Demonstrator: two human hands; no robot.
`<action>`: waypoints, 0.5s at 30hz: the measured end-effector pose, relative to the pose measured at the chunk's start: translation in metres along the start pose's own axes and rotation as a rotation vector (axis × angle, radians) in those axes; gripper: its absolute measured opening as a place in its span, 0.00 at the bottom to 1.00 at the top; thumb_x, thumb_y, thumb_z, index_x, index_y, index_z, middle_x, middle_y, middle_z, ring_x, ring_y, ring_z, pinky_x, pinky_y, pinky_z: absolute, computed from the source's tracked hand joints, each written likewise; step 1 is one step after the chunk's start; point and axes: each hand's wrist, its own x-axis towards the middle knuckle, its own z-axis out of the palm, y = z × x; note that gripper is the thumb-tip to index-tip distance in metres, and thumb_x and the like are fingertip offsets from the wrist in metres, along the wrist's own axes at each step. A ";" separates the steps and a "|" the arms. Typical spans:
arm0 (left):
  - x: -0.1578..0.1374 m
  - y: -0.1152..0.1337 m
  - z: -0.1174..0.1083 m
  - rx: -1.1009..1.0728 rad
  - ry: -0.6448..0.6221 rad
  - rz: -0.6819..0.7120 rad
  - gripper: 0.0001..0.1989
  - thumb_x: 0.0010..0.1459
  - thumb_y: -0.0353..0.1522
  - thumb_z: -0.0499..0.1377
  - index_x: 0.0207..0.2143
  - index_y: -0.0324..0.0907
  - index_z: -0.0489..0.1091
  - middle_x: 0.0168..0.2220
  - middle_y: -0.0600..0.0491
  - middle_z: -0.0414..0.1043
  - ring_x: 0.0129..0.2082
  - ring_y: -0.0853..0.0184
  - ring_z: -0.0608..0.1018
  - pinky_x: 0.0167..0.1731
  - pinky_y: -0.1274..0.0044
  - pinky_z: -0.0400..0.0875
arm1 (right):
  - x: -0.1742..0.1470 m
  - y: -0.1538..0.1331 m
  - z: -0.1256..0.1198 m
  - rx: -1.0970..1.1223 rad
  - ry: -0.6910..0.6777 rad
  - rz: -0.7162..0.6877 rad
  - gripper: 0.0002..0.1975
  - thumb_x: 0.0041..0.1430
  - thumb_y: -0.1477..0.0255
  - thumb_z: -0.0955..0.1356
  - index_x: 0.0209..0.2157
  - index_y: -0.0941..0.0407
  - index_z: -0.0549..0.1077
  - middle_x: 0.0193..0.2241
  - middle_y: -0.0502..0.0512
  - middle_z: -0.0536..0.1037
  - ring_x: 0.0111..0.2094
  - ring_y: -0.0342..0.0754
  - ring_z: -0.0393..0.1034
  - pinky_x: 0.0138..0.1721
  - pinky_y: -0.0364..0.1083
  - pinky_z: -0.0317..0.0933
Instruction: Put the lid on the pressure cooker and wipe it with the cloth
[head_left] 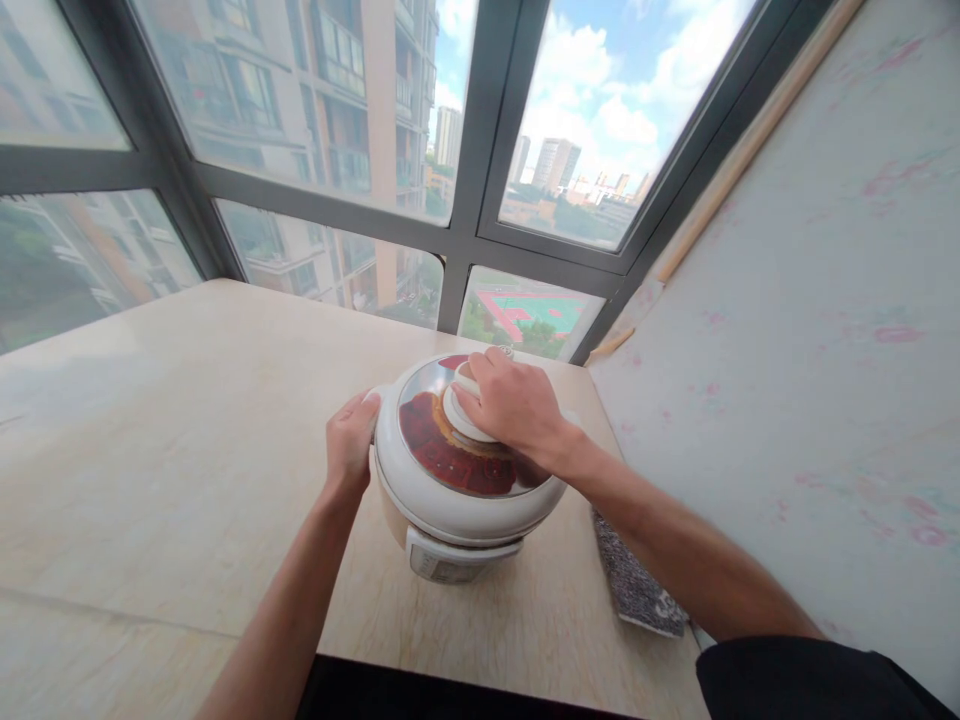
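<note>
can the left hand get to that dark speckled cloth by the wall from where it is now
Probably not directly. The left hand rests against the cooker's left side, and the speckled cloth lies on the far right, beyond the cooker and under the right forearm. It would have to go around both.

Single head-worn view, looking forward and down from close above the pale beige stone countertop (187, 440), facing the dark-framed corner windows (465, 240), wall at right.
</note>
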 end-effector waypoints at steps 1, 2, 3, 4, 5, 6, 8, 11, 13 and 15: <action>-0.001 0.001 0.001 -0.009 0.000 -0.005 0.12 0.53 0.39 0.62 0.30 0.39 0.76 0.27 0.52 0.71 0.26 0.67 0.69 0.27 0.77 0.63 | 0.000 0.002 0.000 0.010 0.004 -0.018 0.20 0.70 0.58 0.60 0.48 0.60 0.72 0.45 0.64 0.75 0.40 0.55 0.71 0.33 0.48 0.59; -0.001 0.002 0.001 -0.017 -0.003 -0.007 0.11 0.53 0.39 0.62 0.30 0.39 0.76 0.27 0.52 0.71 0.26 0.67 0.69 0.26 0.77 0.63 | 0.001 0.005 0.001 0.021 0.010 -0.042 0.20 0.70 0.58 0.60 0.47 0.60 0.72 0.44 0.63 0.76 0.40 0.55 0.71 0.33 0.48 0.58; -0.002 0.003 0.002 -0.021 -0.004 -0.005 0.11 0.53 0.39 0.62 0.29 0.39 0.76 0.26 0.52 0.71 0.25 0.67 0.69 0.26 0.77 0.63 | 0.002 0.007 0.002 0.031 0.016 -0.074 0.20 0.70 0.58 0.59 0.46 0.59 0.72 0.44 0.62 0.76 0.39 0.54 0.70 0.33 0.48 0.57; -0.002 0.004 0.002 -0.020 -0.005 0.004 0.11 0.53 0.39 0.61 0.28 0.39 0.75 0.26 0.52 0.70 0.25 0.67 0.68 0.26 0.77 0.63 | 0.002 0.011 0.003 0.041 0.023 -0.112 0.20 0.70 0.59 0.59 0.46 0.59 0.72 0.43 0.61 0.76 0.39 0.53 0.70 0.33 0.48 0.56; -0.003 0.005 0.003 -0.013 -0.005 0.017 0.11 0.53 0.38 0.61 0.27 0.39 0.74 0.25 0.52 0.70 0.25 0.67 0.68 0.26 0.77 0.63 | 0.004 0.014 0.004 0.050 0.029 -0.153 0.19 0.69 0.59 0.60 0.45 0.59 0.72 0.43 0.60 0.75 0.39 0.52 0.70 0.33 0.47 0.55; -0.003 0.006 0.003 -0.006 -0.006 0.031 0.11 0.53 0.38 0.61 0.25 0.39 0.74 0.25 0.52 0.69 0.25 0.67 0.68 0.26 0.77 0.64 | 0.005 0.018 0.005 0.059 0.033 -0.194 0.19 0.69 0.59 0.60 0.45 0.58 0.72 0.42 0.60 0.75 0.38 0.52 0.69 0.33 0.47 0.54; -0.003 0.007 0.004 0.007 -0.006 0.051 0.12 0.52 0.38 0.61 0.23 0.40 0.72 0.24 0.52 0.69 0.26 0.66 0.68 0.26 0.77 0.64 | 0.008 0.024 0.007 0.076 0.040 -0.266 0.18 0.68 0.59 0.61 0.45 0.58 0.73 0.42 0.59 0.75 0.39 0.51 0.68 0.33 0.47 0.54; -0.003 0.005 0.003 0.001 -0.005 0.049 0.12 0.52 0.39 0.61 0.25 0.39 0.74 0.26 0.51 0.71 0.27 0.65 0.70 0.27 0.76 0.66 | 0.010 0.029 0.009 0.101 0.047 -0.327 0.17 0.67 0.60 0.62 0.44 0.58 0.73 0.42 0.59 0.75 0.40 0.51 0.68 0.35 0.46 0.54; -0.002 0.002 0.002 -0.016 -0.012 0.032 0.12 0.52 0.39 0.61 0.28 0.39 0.75 0.27 0.51 0.72 0.28 0.65 0.71 0.29 0.76 0.67 | 0.011 0.030 0.009 0.112 0.051 -0.333 0.17 0.67 0.60 0.62 0.45 0.58 0.73 0.42 0.58 0.75 0.40 0.51 0.68 0.36 0.46 0.54; -0.001 -0.001 0.001 -0.038 -0.024 0.010 0.12 0.52 0.40 0.62 0.29 0.39 0.75 0.28 0.51 0.73 0.28 0.65 0.72 0.29 0.76 0.67 | 0.010 0.029 0.009 0.117 0.051 -0.324 0.17 0.67 0.60 0.62 0.45 0.58 0.73 0.43 0.58 0.75 0.40 0.51 0.68 0.36 0.46 0.54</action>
